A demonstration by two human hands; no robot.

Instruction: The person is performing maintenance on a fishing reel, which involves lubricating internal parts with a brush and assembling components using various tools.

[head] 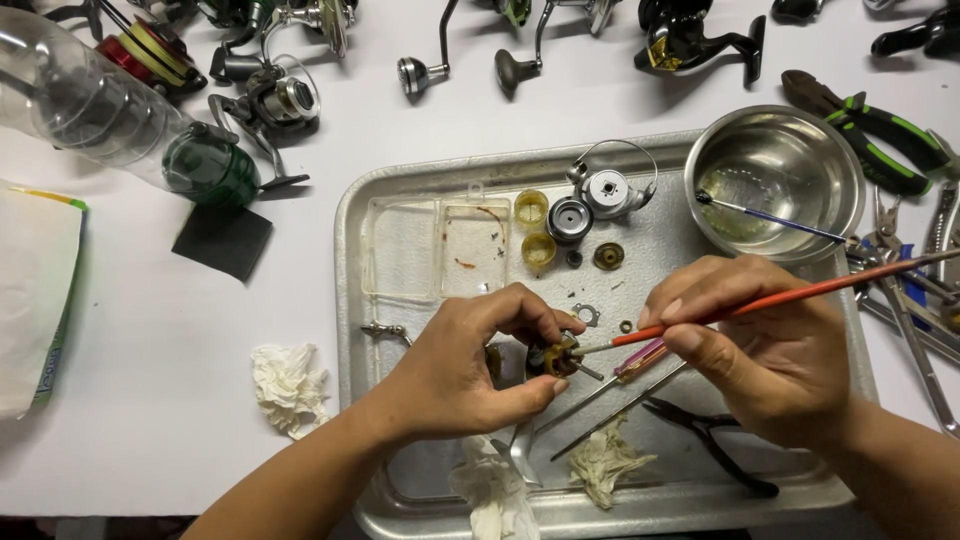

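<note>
My left hand point(465, 360) pinches a small dark, greasy reel part point(556, 357) over the metal tray point(350, 260). My right hand point(765, 345) holds a red-handled paintbrush point(800, 293), and its bristle tip touches the part. Under the hands lie a small screwdriver with a clear pink handle point(640, 360), thin metal tools and black pliers point(715, 440). Further back on the tray sit a silver reel rotor point(610, 190), a round spool piece point(568, 220), two small yellowish cups point(532, 208) and a clear plastic box point(440, 248).
A steel bowl point(775, 165) with a blue-handled brush point(770, 217) sits at the tray's right corner. Green-handled pliers point(870, 125) and other tools lie right. Several fishing reels point(265, 100) line the back. A clear bottle point(110, 110), black pad point(222, 240) and crumpled tissues point(288, 385) lie left.
</note>
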